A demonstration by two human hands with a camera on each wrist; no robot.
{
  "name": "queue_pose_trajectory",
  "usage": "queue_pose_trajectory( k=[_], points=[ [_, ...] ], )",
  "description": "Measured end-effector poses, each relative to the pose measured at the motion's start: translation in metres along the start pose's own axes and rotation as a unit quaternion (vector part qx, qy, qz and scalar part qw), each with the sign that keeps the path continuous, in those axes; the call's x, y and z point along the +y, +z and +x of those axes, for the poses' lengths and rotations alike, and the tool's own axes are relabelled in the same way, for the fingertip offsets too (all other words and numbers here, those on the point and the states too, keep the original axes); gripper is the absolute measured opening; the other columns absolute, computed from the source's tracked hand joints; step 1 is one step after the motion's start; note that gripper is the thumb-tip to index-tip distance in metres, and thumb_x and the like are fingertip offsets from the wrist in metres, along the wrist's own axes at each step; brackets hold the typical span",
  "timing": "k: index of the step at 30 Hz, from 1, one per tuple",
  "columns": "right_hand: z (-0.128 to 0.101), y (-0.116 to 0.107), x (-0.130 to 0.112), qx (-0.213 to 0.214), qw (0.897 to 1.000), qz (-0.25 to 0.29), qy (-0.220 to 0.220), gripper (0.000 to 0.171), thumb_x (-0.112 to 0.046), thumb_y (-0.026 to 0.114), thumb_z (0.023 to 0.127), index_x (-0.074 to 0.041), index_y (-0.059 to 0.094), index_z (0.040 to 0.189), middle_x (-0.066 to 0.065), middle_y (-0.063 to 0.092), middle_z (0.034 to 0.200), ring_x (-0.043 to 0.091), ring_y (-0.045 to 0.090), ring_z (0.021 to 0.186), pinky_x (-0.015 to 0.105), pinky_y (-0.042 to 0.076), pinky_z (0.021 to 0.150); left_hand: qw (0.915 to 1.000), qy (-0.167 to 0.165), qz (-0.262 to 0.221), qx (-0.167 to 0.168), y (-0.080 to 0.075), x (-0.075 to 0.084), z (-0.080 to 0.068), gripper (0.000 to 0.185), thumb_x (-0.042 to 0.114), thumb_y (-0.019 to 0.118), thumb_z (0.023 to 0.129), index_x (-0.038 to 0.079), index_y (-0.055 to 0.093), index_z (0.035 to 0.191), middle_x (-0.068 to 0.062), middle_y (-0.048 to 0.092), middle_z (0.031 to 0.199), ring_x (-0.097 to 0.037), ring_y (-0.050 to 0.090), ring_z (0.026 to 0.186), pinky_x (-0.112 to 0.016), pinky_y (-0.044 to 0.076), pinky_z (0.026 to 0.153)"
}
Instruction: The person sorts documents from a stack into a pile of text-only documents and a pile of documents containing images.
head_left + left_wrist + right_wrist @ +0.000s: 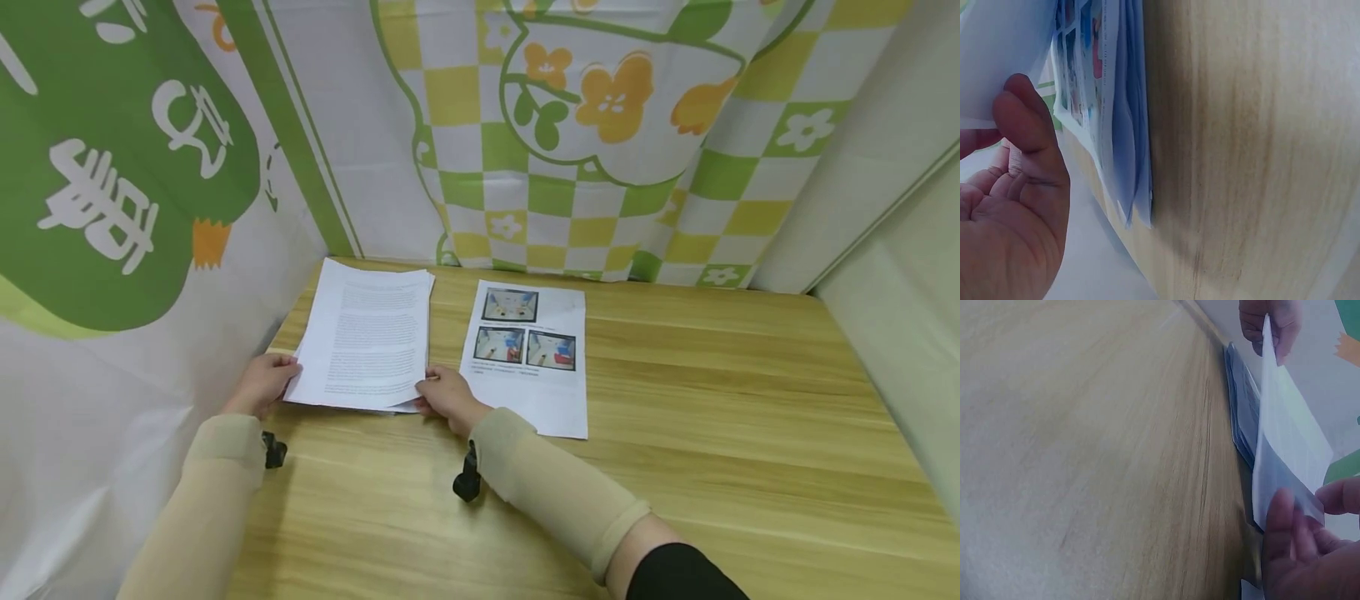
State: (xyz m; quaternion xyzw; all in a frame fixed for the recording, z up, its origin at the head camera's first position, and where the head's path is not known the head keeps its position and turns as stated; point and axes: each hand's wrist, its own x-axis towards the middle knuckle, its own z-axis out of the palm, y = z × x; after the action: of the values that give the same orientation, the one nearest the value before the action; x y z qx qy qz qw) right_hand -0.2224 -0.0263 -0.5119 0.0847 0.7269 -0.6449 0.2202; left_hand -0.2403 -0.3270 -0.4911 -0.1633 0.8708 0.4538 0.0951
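A printed sheet of paper (pixel 375 333), covered in lines of text, is raised at its near edge above a paper stack (pixel 1124 131). My left hand (pixel 261 385) pinches the sheet's near left corner between thumb and fingers. At the near right corner, my right hand (pixel 452 398) pinches the same sheet. In the left wrist view, a gap shows between the lifted paper and the stack, whose upper page bears colour pictures. The right wrist view shows the sheet (pixel 1285 431) slanting over the stack, held at both corners. Whether more than one sheet is held, I cannot tell.
To the right of the stack lies another sheet (pixel 528 404) with three pictures, partly behind my right hand. The wooden table (pixel 712 400) ends at a patterned curtain (pixel 525 192) at the back. White walls stand at the left and right.
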Motion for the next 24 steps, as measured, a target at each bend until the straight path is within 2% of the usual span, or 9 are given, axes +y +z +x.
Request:
queue_pose_trajectory(
  k=[5,7,9,14,16,20,23,24],
  points=[
    [0.004,-0.001,0.001,0.044,0.995,-0.083,-0.036,0.049,-0.012,0.06,0.098,0.0,0.056,0.145,0.012,0.063,0.134,0.02,0.06,0.111,0.031,0.052,0.093,0.9999,0.015,-0.008,0.0,0.0,0.005,-0.003,0.036,0.012,0.051,0.107,-0.015,0.051,0.131,-0.022,0.053,0.123,-0.023,0.05,0.1,-0.022,0.045,0.071],
    [0.003,-0.002,-0.001,0.05,0.994,-0.086,-0.043,0.049,-0.013,0.06,0.099,-0.001,0.056,0.146,0.014,0.06,0.14,0.023,0.056,0.121,0.035,0.049,0.1,0.9996,0.024,-0.013,0.001,-0.001,0.007,-0.005,0.037,0.012,0.05,0.108,-0.015,0.05,0.132,-0.023,0.051,0.127,-0.024,0.048,0.104,-0.021,0.044,0.073],
    [0.002,-0.003,-0.003,0.055,0.994,-0.078,-0.051,0.05,-0.012,0.059,0.099,0.0,0.054,0.147,0.016,0.06,0.14,0.026,0.056,0.123,0.038,0.048,0.103,0.9991,0.033,-0.025,0.001,-0.002,0.008,-0.007,0.037,0.013,0.05,0.108,-0.015,0.05,0.131,-0.024,0.051,0.128,-0.025,0.048,0.106,-0.02,0.044,0.074],
    [-0.003,-0.008,-0.007,0.065,0.995,-0.036,-0.059,0.048,-0.008,0.056,0.101,0.005,0.052,0.147,0.019,0.061,0.138,0.028,0.06,0.12,0.038,0.05,0.102,0.9972,0.058,-0.047,0.003,-0.001,0.01,-0.008,0.037,0.014,0.051,0.108,-0.016,0.051,0.129,-0.024,0.052,0.126,-0.023,0.048,0.106,-0.017,0.044,0.074],
    [-0.004,-0.01,-0.009,0.066,0.996,-0.016,-0.06,0.044,-0.008,0.055,0.102,0.006,0.055,0.144,0.019,0.063,0.135,0.027,0.062,0.116,0.037,0.053,0.097,0.9966,0.062,-0.053,0.003,-0.001,0.01,-0.008,0.038,0.015,0.05,0.109,-0.016,0.05,0.131,-0.024,0.052,0.128,-0.023,0.048,0.107,-0.016,0.045,0.075],
    [-0.002,-0.012,-0.01,0.067,0.995,0.001,-0.07,0.036,-0.006,0.055,0.102,0.008,0.063,0.133,0.018,0.069,0.119,0.021,0.065,0.094,0.03,0.056,0.079,0.9961,0.057,-0.067,0.0,-0.001,0.012,-0.008,0.039,0.016,0.049,0.109,-0.016,0.049,0.132,-0.023,0.051,0.13,-0.019,0.048,0.106,-0.016,0.045,0.075],
    [0.001,-0.015,-0.011,0.068,0.995,-0.002,-0.069,0.032,-0.006,0.059,0.101,0.007,0.067,0.129,0.016,0.071,0.113,0.019,0.065,0.089,0.028,0.055,0.075,0.9953,0.055,-0.08,-0.002,-0.001,0.013,-0.009,0.036,0.016,0.049,0.11,-0.015,0.049,0.13,-0.019,0.051,0.125,-0.015,0.048,0.101,-0.016,0.046,0.075],
    [0.002,-0.015,-0.012,0.066,0.996,-0.001,-0.064,0.031,-0.005,0.06,0.102,0.006,0.067,0.129,0.015,0.071,0.113,0.019,0.065,0.09,0.029,0.056,0.078,0.995,0.054,-0.084,-0.002,-0.001,0.014,-0.009,0.035,0.015,0.049,0.11,-0.014,0.05,0.129,-0.016,0.051,0.123,-0.013,0.048,0.099,-0.016,0.046,0.074]
  ],
)
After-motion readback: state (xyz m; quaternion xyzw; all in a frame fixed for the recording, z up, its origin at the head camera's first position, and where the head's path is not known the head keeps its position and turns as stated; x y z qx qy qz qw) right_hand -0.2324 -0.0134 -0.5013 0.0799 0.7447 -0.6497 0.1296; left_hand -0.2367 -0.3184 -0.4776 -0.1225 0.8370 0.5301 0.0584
